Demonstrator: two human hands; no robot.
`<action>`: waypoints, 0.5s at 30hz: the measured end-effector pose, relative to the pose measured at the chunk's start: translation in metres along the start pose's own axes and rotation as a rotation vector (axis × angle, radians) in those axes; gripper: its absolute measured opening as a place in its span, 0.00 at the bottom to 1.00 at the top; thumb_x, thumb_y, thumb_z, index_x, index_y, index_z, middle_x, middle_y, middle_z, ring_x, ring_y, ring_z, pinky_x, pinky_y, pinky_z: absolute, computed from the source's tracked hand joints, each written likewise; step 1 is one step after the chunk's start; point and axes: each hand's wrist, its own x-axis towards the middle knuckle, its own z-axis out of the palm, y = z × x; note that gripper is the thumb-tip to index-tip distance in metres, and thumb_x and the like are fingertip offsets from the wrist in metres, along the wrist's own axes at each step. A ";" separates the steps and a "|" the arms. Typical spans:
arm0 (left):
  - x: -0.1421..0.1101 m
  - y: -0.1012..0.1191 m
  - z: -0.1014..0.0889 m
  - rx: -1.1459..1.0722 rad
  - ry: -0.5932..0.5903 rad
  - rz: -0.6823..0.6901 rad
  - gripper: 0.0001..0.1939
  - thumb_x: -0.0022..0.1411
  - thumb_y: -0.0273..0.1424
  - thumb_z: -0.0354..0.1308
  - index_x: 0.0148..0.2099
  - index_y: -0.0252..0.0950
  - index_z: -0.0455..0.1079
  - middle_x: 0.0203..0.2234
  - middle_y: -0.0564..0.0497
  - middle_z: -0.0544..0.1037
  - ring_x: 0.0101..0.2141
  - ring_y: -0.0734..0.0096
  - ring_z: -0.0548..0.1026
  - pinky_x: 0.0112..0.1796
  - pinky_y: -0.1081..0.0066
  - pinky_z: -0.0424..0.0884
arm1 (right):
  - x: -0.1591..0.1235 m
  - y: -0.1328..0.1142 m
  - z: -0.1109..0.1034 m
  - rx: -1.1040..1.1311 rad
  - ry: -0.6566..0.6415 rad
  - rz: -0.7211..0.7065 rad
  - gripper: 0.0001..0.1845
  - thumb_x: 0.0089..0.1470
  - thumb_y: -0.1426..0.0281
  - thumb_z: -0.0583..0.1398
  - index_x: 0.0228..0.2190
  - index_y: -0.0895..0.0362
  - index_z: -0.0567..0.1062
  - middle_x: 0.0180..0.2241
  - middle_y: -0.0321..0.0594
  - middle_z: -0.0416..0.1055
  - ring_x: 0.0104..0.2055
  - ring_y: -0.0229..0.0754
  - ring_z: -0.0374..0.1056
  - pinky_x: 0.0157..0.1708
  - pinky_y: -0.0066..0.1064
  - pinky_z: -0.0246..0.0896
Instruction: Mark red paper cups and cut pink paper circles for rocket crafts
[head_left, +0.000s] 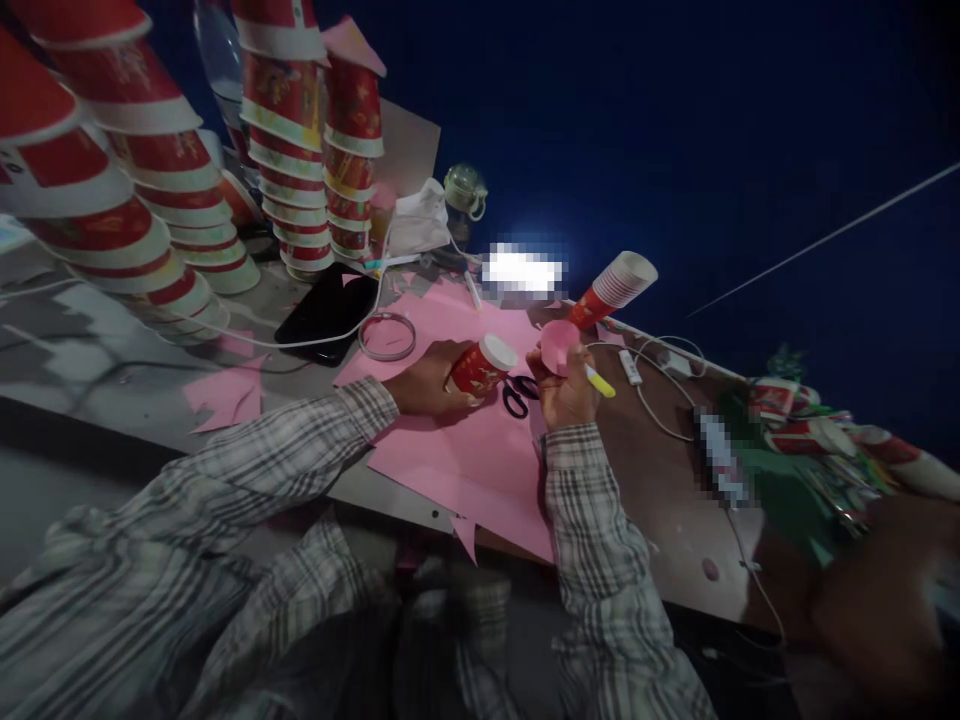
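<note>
My left hand (435, 382) is wrapped round a red paper cup (480, 368), tilted with its white end to the upper right. In my right hand (568, 395) is a small rounded piece of pink paper (559, 346), pinched between the fingers. A marker with a yellow end (600, 380) sticks out of the same hand. Between both hands lie black-handled scissors (514, 402), partly hidden, on a large pink paper sheet (472, 470). Just beyond my right hand a stack of red and white paper cups (619, 288) leans to the right.
Tall stacks of red paper cups (289, 150) stand at the left. Near them are a black phone (330, 315), a roll of tape (387, 337) and pink scraps (229, 390). White cables (660, 400) cross the table's right side. A person's blurred arm (877, 580) is at the lower right.
</note>
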 end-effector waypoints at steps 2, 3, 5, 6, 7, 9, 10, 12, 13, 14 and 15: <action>0.001 -0.001 0.000 -0.005 0.002 -0.025 0.40 0.56 0.47 0.68 0.65 0.35 0.65 0.55 0.37 0.75 0.55 0.45 0.72 0.58 0.44 0.69 | 0.002 0.002 -0.001 0.032 -0.035 0.079 0.26 0.42 0.53 0.73 0.36 0.51 0.70 0.34 0.31 0.75 0.31 0.34 0.73 0.40 0.38 0.77; 0.001 -0.001 0.000 -0.005 0.004 -0.034 0.40 0.56 0.46 0.68 0.66 0.35 0.64 0.56 0.36 0.75 0.56 0.44 0.72 0.58 0.43 0.69 | 0.003 0.002 -0.002 0.044 -0.053 0.095 0.26 0.41 0.55 0.74 0.36 0.51 0.70 0.33 0.31 0.75 0.31 0.34 0.73 0.41 0.37 0.77; 0.001 -0.002 0.000 0.001 0.007 -0.042 0.41 0.56 0.46 0.68 0.67 0.35 0.63 0.57 0.36 0.74 0.57 0.44 0.71 0.59 0.42 0.67 | 0.004 0.001 -0.004 0.058 -0.095 0.100 0.25 0.41 0.58 0.74 0.37 0.51 0.70 0.33 0.31 0.76 0.32 0.34 0.74 0.42 0.36 0.77; 0.001 -0.002 0.000 0.007 0.003 -0.040 0.42 0.56 0.45 0.68 0.67 0.34 0.63 0.58 0.36 0.74 0.57 0.44 0.71 0.60 0.42 0.67 | 0.004 0.001 -0.005 0.058 -0.116 0.098 0.25 0.41 0.59 0.74 0.37 0.51 0.70 0.34 0.31 0.76 0.32 0.34 0.74 0.43 0.36 0.77; 0.001 -0.002 0.000 0.014 -0.004 -0.035 0.42 0.56 0.45 0.68 0.67 0.34 0.63 0.58 0.36 0.74 0.57 0.44 0.72 0.60 0.42 0.67 | 0.003 0.000 -0.005 0.054 -0.135 0.095 0.25 0.40 0.61 0.73 0.38 0.51 0.70 0.34 0.30 0.77 0.32 0.34 0.74 0.45 0.37 0.77; 0.001 -0.002 0.000 0.034 -0.009 -0.023 0.42 0.56 0.44 0.68 0.67 0.33 0.62 0.57 0.36 0.75 0.56 0.45 0.72 0.58 0.43 0.69 | 0.002 -0.001 -0.006 0.039 -0.151 0.087 0.25 0.40 0.64 0.73 0.39 0.50 0.70 0.34 0.29 0.76 0.33 0.35 0.75 0.47 0.40 0.77; 0.001 -0.002 -0.001 0.044 -0.009 -0.015 0.42 0.56 0.44 0.68 0.67 0.32 0.63 0.55 0.36 0.75 0.55 0.46 0.73 0.57 0.44 0.70 | 0.000 -0.001 -0.005 0.030 -0.145 0.082 0.26 0.39 0.65 0.73 0.39 0.50 0.70 0.33 0.28 0.76 0.33 0.35 0.76 0.47 0.41 0.78; 0.001 -0.002 -0.001 0.056 -0.004 0.004 0.40 0.56 0.44 0.68 0.66 0.32 0.63 0.53 0.37 0.76 0.52 0.47 0.74 0.55 0.46 0.72 | -0.004 -0.001 -0.004 0.012 -0.103 0.069 0.26 0.38 0.67 0.73 0.39 0.50 0.69 0.30 0.26 0.75 0.31 0.35 0.76 0.45 0.40 0.78; 0.001 -0.002 -0.001 0.058 -0.001 0.014 0.39 0.56 0.44 0.68 0.65 0.33 0.64 0.52 0.37 0.77 0.52 0.48 0.75 0.54 0.47 0.72 | -0.006 0.000 -0.003 0.000 -0.072 0.061 0.25 0.38 0.68 0.72 0.39 0.50 0.69 0.28 0.25 0.74 0.29 0.35 0.76 0.42 0.38 0.79; 0.001 -0.002 0.000 0.060 0.001 0.025 0.38 0.56 0.44 0.68 0.65 0.33 0.65 0.52 0.38 0.77 0.51 0.48 0.75 0.53 0.49 0.73 | -0.008 0.000 -0.002 -0.014 -0.038 0.054 0.25 0.37 0.68 0.71 0.39 0.51 0.70 0.26 0.25 0.73 0.27 0.35 0.75 0.38 0.35 0.79; 0.001 -0.002 0.000 0.062 0.003 0.035 0.38 0.56 0.43 0.68 0.64 0.33 0.65 0.52 0.38 0.77 0.51 0.49 0.75 0.53 0.50 0.73 | -0.009 0.000 -0.001 -0.031 -0.006 0.050 0.24 0.38 0.68 0.70 0.39 0.51 0.70 0.25 0.24 0.73 0.25 0.35 0.74 0.33 0.32 0.78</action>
